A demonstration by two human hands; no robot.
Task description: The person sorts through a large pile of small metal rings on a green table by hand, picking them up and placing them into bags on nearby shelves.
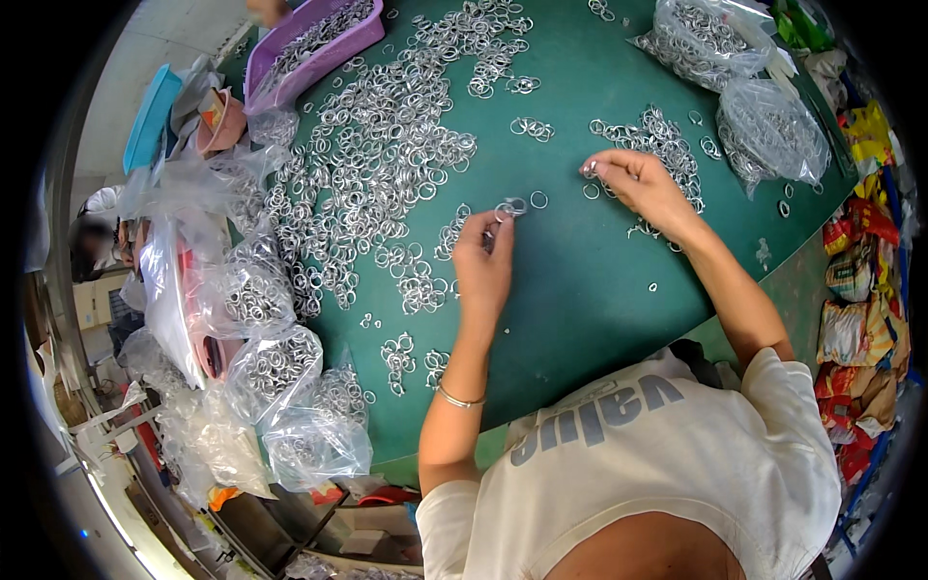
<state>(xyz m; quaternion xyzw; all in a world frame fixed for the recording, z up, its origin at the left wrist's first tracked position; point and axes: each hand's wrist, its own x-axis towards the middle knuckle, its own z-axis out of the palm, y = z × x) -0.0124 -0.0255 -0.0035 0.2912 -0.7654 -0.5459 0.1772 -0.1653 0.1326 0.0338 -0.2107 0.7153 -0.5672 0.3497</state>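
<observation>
Over the middle of the green table, my left hand pinches a silver metal ring between thumb and fingertips. A loose ring lies just to the right of it. My right hand is closed with its fingertips on a small metal ring. Behind and beneath that hand spreads a pile of rings, partly covered by the hand and wrist. A small cluster of rings lies at the left hand's outer side, and a few joined rings lie farther off between the hands.
A large heap of rings covers the table's left part. A purple bin of metal pieces stands at the far left. Clear bags of rings line the left edge; more bags sit at the far right. Another person's hand shows beyond the bin.
</observation>
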